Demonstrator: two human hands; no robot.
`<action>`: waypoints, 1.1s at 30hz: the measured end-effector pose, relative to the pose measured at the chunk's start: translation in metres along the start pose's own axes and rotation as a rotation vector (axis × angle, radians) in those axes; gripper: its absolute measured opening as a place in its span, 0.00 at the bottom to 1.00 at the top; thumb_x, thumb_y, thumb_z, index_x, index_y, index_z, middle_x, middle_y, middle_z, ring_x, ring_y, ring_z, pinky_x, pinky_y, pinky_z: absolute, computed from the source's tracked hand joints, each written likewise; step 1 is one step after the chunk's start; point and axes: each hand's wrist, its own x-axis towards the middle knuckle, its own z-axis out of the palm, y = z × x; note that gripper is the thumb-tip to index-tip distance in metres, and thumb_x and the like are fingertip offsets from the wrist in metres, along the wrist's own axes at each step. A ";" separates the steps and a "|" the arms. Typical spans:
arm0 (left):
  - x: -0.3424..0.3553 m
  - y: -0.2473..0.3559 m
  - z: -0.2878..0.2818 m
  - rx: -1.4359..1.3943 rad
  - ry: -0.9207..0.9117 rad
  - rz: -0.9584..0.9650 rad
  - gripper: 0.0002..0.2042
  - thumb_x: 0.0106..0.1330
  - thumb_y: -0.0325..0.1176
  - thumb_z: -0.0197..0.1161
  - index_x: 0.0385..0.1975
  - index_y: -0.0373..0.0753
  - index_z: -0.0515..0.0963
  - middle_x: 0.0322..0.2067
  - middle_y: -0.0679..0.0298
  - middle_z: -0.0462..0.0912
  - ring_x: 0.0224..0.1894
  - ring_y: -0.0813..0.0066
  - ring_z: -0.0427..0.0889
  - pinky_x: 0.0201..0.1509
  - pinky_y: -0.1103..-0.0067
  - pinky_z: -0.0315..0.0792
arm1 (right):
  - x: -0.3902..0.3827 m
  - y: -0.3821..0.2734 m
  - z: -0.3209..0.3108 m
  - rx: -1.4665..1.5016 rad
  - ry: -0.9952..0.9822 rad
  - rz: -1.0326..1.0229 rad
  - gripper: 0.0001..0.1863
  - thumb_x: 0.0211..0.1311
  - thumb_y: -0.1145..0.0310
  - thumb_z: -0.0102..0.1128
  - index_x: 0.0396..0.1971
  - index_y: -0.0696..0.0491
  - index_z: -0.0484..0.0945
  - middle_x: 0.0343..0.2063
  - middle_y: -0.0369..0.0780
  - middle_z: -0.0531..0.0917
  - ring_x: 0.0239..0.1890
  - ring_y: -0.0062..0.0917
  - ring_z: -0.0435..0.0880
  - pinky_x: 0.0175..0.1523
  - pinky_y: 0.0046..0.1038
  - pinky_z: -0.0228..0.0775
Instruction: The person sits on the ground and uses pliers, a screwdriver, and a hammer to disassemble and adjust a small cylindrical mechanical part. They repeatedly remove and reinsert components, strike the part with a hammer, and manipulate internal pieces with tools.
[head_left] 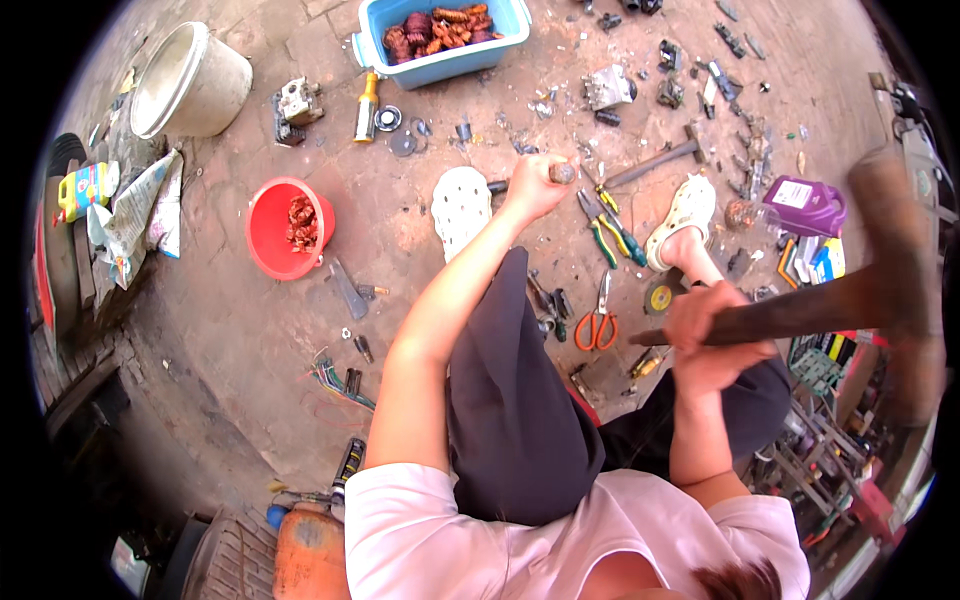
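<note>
My left hand point(535, 188) is closed round an upright metal rod point(561, 173), probably a chisel, with its round top showing; its lower end and whatever lies under it are hidden. It is just right of my left white clog point(460, 208). My right hand point(718, 335) grips the wooden handle of a large hammer point(885, 265), raised at the right and blurred, its rusty head at the edge of view. Pliers point(627, 238), orange-handled scissors point(598, 330) and a second hammer point(650, 163) lie around my feet.
A blue tub point(365, 45) and a red bucket point(265, 240) hold copper-coloured coils. A white bucket point(210, 85) stands at back left. A purple container point(800, 200), several metal parts and tools are scattered right and behind. An orange container point(305, 560) sits at lower left.
</note>
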 end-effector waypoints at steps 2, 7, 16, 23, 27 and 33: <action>0.003 -0.005 0.007 -0.012 -0.003 -0.030 0.13 0.62 0.35 0.64 0.21 0.32 0.78 0.14 0.55 0.75 0.16 0.74 0.73 0.25 0.76 0.70 | -0.018 0.054 -0.013 -0.375 0.016 0.034 0.36 0.62 0.34 0.47 0.19 0.57 0.70 0.09 0.32 0.66 0.11 0.18 0.64 0.18 0.21 0.53; 0.006 -0.016 0.006 0.123 -0.018 0.167 0.11 0.62 0.35 0.64 0.23 0.32 0.79 0.16 0.54 0.78 0.17 0.70 0.74 0.26 0.73 0.70 | -0.011 0.065 -0.011 -0.350 0.014 0.592 0.30 0.71 0.46 0.43 0.16 0.54 0.68 0.11 0.31 0.66 0.12 0.15 0.63 0.19 0.21 0.52; -0.015 -0.019 -0.067 -0.449 0.415 -0.207 0.21 0.69 0.31 0.55 0.11 0.43 0.59 0.11 0.74 0.59 0.15 0.86 0.54 0.20 0.80 0.48 | -0.035 0.056 -0.040 -0.342 0.138 0.628 0.33 0.70 0.40 0.38 0.15 0.53 0.66 0.09 0.31 0.65 0.11 0.13 0.61 0.17 0.19 0.49; -0.016 -0.023 -0.055 -0.641 0.332 -0.151 0.21 0.69 0.28 0.54 0.10 0.39 0.61 0.11 0.72 0.61 0.14 0.84 0.56 0.20 0.80 0.51 | -0.058 0.104 -0.054 -0.380 0.208 0.899 0.32 0.70 0.41 0.41 0.15 0.54 0.68 0.10 0.31 0.65 0.12 0.13 0.62 0.18 0.19 0.50; -0.011 -0.020 -0.048 -0.418 0.289 -0.149 0.22 0.70 0.28 0.52 0.11 0.41 0.57 0.10 0.73 0.58 0.14 0.83 0.53 0.20 0.79 0.49 | -0.055 0.107 -0.049 -0.315 0.159 0.867 0.32 0.71 0.42 0.41 0.15 0.53 0.67 0.11 0.30 0.65 0.13 0.13 0.61 0.19 0.19 0.50; -0.009 -0.018 -0.044 -0.432 0.298 -0.165 0.22 0.70 0.28 0.53 0.11 0.41 0.57 0.10 0.74 0.58 0.14 0.84 0.53 0.20 0.79 0.48 | -0.052 0.111 -0.049 -0.231 0.154 0.855 0.32 0.71 0.43 0.41 0.14 0.53 0.66 0.11 0.30 0.65 0.13 0.13 0.59 0.19 0.19 0.48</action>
